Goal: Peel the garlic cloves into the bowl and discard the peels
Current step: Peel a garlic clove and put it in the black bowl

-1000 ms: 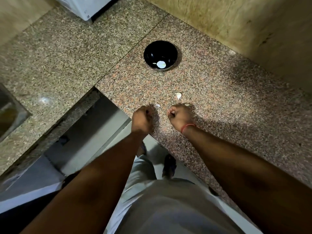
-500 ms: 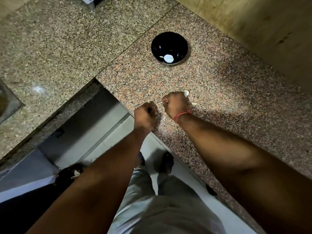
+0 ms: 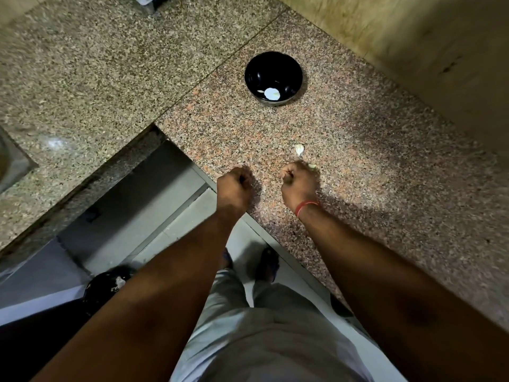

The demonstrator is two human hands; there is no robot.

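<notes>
Both fists curled over surface [image 3: 385,188] edge. Left hand [image 3: 234,186], right hand [image 3: 298,183]: contents hidden, grip cannot be told. Clove [image 3: 299,149] just beyond right hand; peeled clove [image 3: 271,94] in bowl [image 3: 259,75]. Advice: pinch skin at tip, strip cleanly.

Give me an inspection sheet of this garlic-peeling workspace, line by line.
Surface: speckled granite counter, bare stone around the hands.
Job's things: black bowl holding a pale peeled piece; garlic clove loose on the counter.
Clutter: a pale scrap by the right hand.
Grippers: left hand and right hand both fisted; contents hidden.
Cables: nothing seen.
Surroundings: dark bin on the floor, wall behind.
</notes>
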